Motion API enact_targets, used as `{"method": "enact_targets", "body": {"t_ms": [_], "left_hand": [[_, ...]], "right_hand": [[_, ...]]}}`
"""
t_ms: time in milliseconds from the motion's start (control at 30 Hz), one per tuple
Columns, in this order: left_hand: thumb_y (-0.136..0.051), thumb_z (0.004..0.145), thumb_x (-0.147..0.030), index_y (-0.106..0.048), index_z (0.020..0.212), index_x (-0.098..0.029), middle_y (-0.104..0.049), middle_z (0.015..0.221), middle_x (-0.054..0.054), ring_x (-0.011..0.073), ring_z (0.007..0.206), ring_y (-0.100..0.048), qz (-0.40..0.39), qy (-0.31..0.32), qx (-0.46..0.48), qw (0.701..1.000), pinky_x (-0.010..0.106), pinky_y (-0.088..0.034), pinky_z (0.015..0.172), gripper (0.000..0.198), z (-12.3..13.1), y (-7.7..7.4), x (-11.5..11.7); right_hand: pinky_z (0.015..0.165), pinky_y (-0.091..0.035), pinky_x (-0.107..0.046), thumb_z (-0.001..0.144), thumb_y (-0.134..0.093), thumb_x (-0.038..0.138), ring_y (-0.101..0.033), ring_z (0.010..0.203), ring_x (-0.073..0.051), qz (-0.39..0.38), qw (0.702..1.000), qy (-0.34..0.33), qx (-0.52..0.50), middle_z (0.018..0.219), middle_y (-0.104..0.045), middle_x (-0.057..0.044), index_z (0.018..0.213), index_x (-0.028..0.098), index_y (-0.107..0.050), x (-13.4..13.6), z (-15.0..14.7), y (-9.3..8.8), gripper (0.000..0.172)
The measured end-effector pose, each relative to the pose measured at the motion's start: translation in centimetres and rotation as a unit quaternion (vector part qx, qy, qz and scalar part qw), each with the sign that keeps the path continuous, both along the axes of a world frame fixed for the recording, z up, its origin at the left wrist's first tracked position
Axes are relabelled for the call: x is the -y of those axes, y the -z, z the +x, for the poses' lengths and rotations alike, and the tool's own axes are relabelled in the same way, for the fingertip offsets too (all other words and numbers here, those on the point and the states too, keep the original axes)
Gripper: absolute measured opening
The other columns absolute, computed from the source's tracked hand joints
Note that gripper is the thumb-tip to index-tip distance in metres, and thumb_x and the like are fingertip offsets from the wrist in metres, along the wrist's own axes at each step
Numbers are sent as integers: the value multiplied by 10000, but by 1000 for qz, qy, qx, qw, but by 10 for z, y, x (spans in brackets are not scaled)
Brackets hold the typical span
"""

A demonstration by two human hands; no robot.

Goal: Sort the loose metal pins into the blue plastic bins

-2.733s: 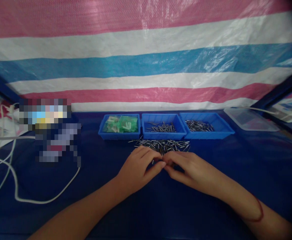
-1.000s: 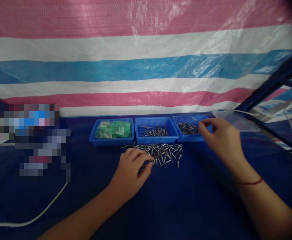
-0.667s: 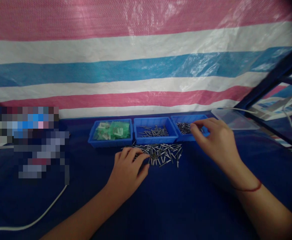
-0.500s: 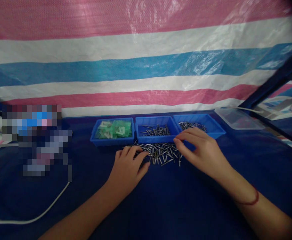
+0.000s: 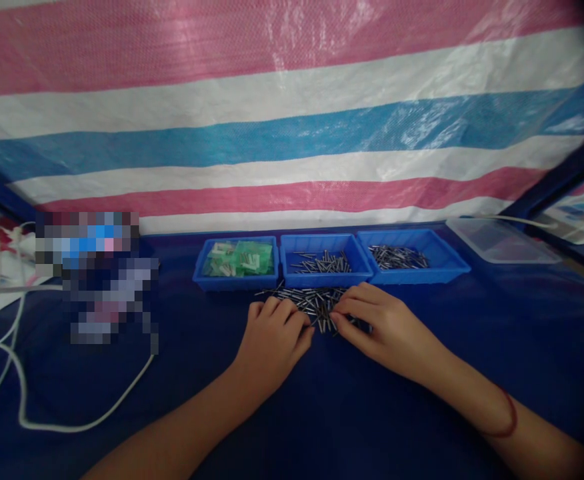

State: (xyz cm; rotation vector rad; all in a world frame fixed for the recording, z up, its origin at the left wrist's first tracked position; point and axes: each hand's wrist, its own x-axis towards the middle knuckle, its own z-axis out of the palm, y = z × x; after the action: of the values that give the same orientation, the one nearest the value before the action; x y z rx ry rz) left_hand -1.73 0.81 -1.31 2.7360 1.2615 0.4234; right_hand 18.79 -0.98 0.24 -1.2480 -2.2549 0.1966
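Note:
A loose pile of metal pop rivets [image 5: 317,300] lies on the dark blue table in front of three blue trays. My left hand [image 5: 275,340] rests at the pile's left front edge, fingers curled and thumb drawn close to the index finger; what lies between them is too small to make out. From the right, my right hand [image 5: 387,327] reaches over the pile, thumb and index fingertips nearly together on a rivet. The middle tray [image 5: 326,277] and the right tray [image 5: 429,275] hold similar rivets. In the left tray [image 5: 237,283] are green plastic packets.
A clear plastic lid [image 5: 502,240] lies at the back right. White cables [image 5: 67,427] loop over the table's left side, by a pixelated area. Behind the trays hangs a striped plastic sheet [image 5: 292,143], with dark frame bars at both sides.
My right hand has come away from the right tray's front, down and left onto the pile. The left hand's thumb and index finger have drawn together. The view has shifted slightly.

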Motion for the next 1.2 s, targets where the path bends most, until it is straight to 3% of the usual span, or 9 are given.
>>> {"method": "enact_targets", "body": {"t_ms": [167, 400, 767, 967, 1200], "left_hand": [[-490, 938, -273, -614, 943, -197, -624, 971, 34, 213, 921, -523, -24, -19, 44, 999, 379, -331, 771, 146, -1, -4, 0], [-484, 943, -252, -560, 935, -201, -609, 951, 15, 185, 940, -533, -83, 5, 157, 984, 344, -342, 810, 91, 1, -8, 4], [-528, 930, -281, -569, 962, -214, -662, 961, -8, 165, 947, -575, -105, 17, 188, 976, 336, -352, 843, 84, 1, -7, 6], [-538, 928, -294, -604, 962, -229, -685, 979, -12, 166, 959, -588, -112, 32, 188, 975, 340, -356, 854, 99, 2, -6, 5], [-564, 908, -296, -591, 926, -207, -679, 930, 3, 170, 907, -599, -109, 7, 240, 965, 328, -382, 836, 95, -2, -10, 3]], "right_hand": [[735, -454, -336, 873, -566, 250, -585, 786, -183, -52, 996, 57, -50, 816, -639, -38, 866, 186, -632, 0, -3, 7, 92], [626, -442, -284, 901, -526, 356, -568, 690, -153, -148, 963, 68, -216, 754, -625, -27, 838, 197, -634, 3, -13, 9, 202], [507, -393, -243, 882, -552, 268, -489, 581, -113, -92, 968, 39, -229, 673, -561, 0, 808, 201, -627, 9, -19, 5, 126], [515, -411, -242, 869, -536, 208, -514, 587, -117, -66, 973, 8, -219, 675, -584, -6, 802, 201, -629, 11, -20, 4, 115], [544, -435, -239, 847, -550, 155, -541, 624, -118, -49, 979, -7, -195, 714, -603, -8, 852, 204, -633, 8, -16, 2, 96]]}}
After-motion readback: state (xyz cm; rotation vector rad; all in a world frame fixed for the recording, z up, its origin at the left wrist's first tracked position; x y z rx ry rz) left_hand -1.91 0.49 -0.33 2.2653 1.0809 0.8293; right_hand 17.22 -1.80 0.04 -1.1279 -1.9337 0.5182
